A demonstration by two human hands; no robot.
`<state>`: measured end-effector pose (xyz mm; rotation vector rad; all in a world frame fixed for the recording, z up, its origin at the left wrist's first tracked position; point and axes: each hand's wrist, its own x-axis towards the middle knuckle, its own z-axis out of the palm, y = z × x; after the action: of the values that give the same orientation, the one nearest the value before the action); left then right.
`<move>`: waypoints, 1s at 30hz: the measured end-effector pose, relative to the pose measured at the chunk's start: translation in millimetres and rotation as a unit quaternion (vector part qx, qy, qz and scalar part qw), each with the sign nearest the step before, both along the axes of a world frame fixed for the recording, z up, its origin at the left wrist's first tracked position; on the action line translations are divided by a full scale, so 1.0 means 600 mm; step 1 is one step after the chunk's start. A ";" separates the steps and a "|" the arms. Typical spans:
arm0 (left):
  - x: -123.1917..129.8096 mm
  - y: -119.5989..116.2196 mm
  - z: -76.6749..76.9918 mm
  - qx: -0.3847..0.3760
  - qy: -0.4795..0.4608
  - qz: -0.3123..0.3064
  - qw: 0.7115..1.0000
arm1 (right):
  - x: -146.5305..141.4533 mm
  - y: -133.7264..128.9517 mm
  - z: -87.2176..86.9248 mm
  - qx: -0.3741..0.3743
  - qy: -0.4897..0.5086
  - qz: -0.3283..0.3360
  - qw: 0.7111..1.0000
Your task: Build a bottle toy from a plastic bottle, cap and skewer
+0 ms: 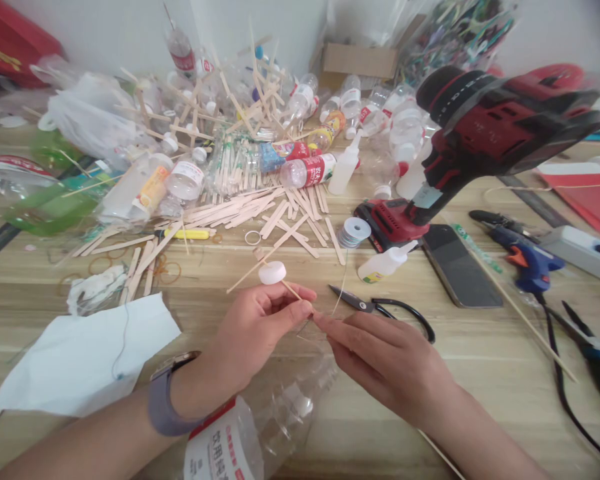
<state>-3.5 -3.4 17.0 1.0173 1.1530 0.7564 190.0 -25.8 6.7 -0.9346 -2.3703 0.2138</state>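
My left hand (253, 330) is closed in a pinch on a thin wooden stick (293, 291). A white bottle cap (272, 275) is on that stick, and a second thin stick (250, 275) slants out beyond it. Fingertip to fingertip with it, my right hand (385, 360) pinches a thin string (341, 283) at the stick's near end. The string runs up towards a spool (356, 230). Below my hands lies a clear plastic bottle (285, 427) with a red and white label. Black-handled scissors (365, 303) lie just behind my right hand.
To the right stand a red cordless drill (490, 127), a glue bottle (386, 263), a phone (460, 265) and a blue glue gun (525, 257). Craft sticks (240, 208) and plastic bottles are heaped at the back. White paper (87, 357) lies left, near a yellow-handled tool (187, 234).
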 end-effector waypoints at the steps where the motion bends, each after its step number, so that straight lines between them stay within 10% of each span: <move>1: 0.001 0.000 0.000 0.000 0.000 0.000 1.000 | 0.000 0.000 0.000 0.009 -0.010 0.002 1.000; 30: 0.001 0.003 0.000 -0.007 0.008 0.014 1.000 | 0.002 0.005 0.005 0.064 -0.049 0.022 0.997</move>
<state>-2.9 -1.9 16.9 1.0000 1.1871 0.7623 191.2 -23.0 9.7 -0.8506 -2.4631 0.0331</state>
